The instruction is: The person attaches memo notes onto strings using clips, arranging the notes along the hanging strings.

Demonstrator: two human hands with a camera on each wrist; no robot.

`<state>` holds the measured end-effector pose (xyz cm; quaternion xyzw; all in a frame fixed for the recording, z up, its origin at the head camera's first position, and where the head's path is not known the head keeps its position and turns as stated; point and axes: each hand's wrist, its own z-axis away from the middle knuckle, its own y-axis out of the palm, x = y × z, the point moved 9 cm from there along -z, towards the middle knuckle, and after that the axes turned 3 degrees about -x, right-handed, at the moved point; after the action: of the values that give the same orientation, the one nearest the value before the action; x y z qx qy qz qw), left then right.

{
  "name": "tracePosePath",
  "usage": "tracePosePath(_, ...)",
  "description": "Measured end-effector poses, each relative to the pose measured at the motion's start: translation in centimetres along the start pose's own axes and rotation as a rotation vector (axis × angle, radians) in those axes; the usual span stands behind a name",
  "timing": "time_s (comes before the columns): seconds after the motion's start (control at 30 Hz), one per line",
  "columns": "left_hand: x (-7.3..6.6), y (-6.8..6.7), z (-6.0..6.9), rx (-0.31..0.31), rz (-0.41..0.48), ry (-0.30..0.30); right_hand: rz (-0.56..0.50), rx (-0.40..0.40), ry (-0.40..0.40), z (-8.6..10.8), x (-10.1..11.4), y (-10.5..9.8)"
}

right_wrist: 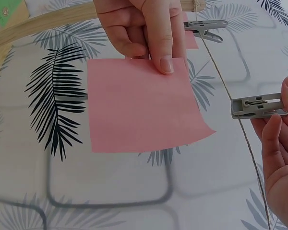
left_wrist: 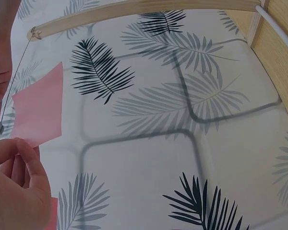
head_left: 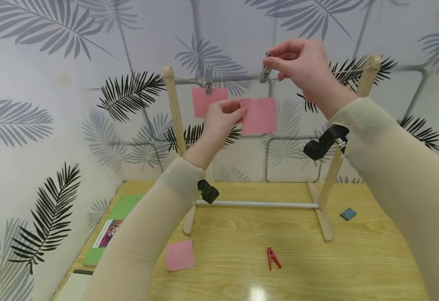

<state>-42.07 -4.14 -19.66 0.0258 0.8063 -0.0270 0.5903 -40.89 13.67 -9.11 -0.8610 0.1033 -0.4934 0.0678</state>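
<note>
My left hand (head_left: 221, 121) pinches a pink paper square (head_left: 259, 117) by its left edge, a little below the string. Above and to the right, my right hand (head_left: 304, 67) grips a grey clothespin (head_left: 266, 69) between thumb and fingers. In the right wrist view that clothespin (right_wrist: 257, 106) sits at the string (right_wrist: 221, 76), apart from the paper (right_wrist: 141, 108). To the left, a second grey clothespin (head_left: 209, 79) holds another pink paper square (head_left: 200, 100) on the string; my left hand partly covers that paper.
The string runs between two posts of a wooden stand (head_left: 326, 188) with a white crossbar (head_left: 257, 204). On the table lie a pink paper square (head_left: 179, 255), a red clothespin (head_left: 273, 258) and a small blue object (head_left: 348, 214). A green board (head_left: 127, 205) lies at the left.
</note>
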Motion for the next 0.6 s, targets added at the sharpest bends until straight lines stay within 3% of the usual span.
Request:
tracePosePath(0.3,-0.1,0.2,0.1,0.000,-0.010,0.006,0.075,0.031,-0.006,0.2,-0.3,0.7)
tracePosePath(0.6,-0.4,-0.2,0.0,-0.018,-0.044,0.032,0.139,0.064,0.062,0.9,-1.2,1.3)
